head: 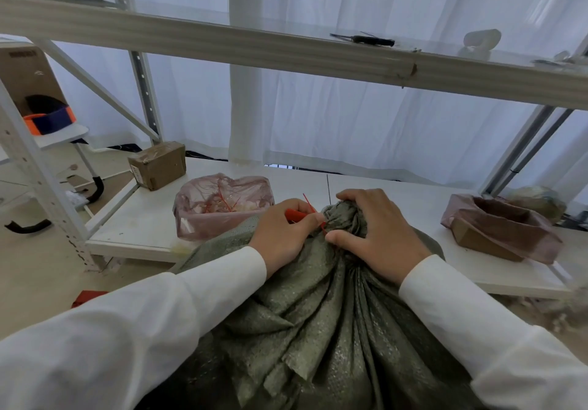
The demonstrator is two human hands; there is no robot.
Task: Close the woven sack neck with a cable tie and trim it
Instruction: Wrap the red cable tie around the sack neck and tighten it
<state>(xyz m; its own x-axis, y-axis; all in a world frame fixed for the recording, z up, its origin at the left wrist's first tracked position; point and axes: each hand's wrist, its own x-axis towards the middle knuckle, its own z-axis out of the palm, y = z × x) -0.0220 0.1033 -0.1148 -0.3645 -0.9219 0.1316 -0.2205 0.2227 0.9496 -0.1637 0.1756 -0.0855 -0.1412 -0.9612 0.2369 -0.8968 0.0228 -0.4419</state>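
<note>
No legible txt (box point(24, 75) print blurred)

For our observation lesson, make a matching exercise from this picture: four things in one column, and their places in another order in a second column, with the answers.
Things
1. woven sack
2. taped cardboard box
3. black-handled tool
4. pink plastic bag

Places
A. on the upper shelf board
B. at the back left corner of the lower shelf board
C. neck bunched under the right hand
D. on the lower shelf board, just beyond the left hand

Pairs: 1-C, 2-B, 3-A, 4-D
</note>
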